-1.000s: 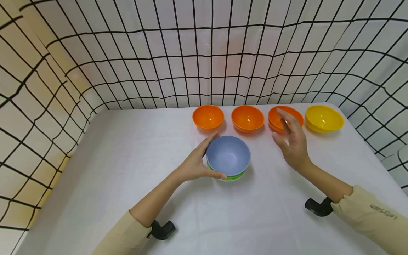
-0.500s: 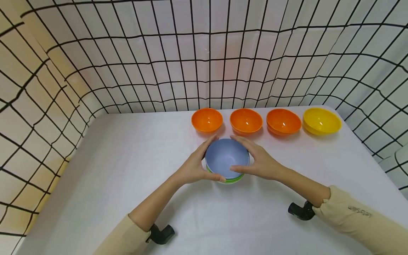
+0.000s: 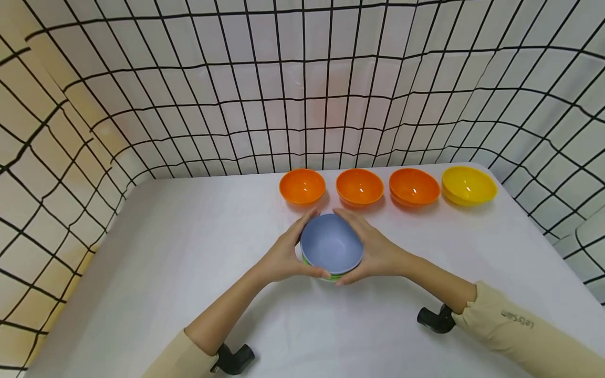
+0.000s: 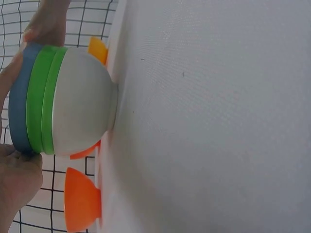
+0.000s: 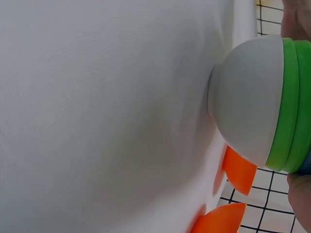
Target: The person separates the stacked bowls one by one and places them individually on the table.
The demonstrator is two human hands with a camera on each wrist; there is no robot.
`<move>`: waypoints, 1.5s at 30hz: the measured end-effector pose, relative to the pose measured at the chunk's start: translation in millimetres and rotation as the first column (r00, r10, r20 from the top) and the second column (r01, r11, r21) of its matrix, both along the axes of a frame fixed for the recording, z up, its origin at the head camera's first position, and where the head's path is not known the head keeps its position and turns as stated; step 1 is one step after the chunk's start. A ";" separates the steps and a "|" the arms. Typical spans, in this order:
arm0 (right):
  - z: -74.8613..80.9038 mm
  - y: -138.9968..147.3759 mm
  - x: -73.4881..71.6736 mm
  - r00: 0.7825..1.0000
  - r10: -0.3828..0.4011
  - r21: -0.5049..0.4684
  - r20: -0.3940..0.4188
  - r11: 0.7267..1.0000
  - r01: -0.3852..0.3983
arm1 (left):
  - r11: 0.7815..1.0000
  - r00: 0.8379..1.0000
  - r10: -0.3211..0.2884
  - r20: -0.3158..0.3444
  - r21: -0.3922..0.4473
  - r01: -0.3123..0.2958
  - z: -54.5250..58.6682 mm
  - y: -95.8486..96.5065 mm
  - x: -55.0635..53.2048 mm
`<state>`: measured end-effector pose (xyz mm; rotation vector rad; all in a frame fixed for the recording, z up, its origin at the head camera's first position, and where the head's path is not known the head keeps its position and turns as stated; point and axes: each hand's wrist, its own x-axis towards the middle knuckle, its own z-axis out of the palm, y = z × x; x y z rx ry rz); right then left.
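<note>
A stack of nested bowls stands at the middle of the white table: a blue bowl [image 3: 332,243] on top, two green bowls [image 4: 41,97] under it and a white bowl [image 4: 80,99] at the bottom, its foot right at the cloth. My left hand [image 3: 287,255] grips the blue bowl from the left, thumb at the near side and fingers round the far side. From the right, my right hand [image 3: 380,250] holds the same bowl in a mirrored grip. In the right wrist view, the blue bowl [image 5: 306,165] barely shows at the edge.
Behind the stack runs a row of three orange bowls [image 3: 302,187] and one yellow bowl [image 3: 469,186] at its right end. A black grid net [image 3: 312,100] over white sheeting closes off the back and both sides of the table [image 3: 198,252].
My right hand has come left from near the rightmost orange bowl to the stack and now grips the blue bowl. The left hand keeps its place on it. The head view has tilted slightly.
</note>
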<state>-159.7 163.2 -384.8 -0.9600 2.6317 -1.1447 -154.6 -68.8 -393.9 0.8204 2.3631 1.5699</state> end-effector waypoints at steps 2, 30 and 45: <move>-2.7 -1.0 1.0 1.000 0.006 0.003 -0.005 1.000 -0.006 | 1.000 1.000 -0.001 0.002 -0.011 0.001 -1.2 -0.9 1.6; -9.5 -0.6 3.4 0.998 -0.052 -0.202 -0.038 0.978 0.043 | 0.999 0.995 -0.023 -0.093 -0.032 0.020 -5.2 -3.0 -1.4; 27.0 45.4 -2.0 0.946 -0.323 -0.312 -0.030 0.902 0.298 | 0.998 1.000 -0.018 -0.022 -0.062 0.016 26.0 -1.7 12.6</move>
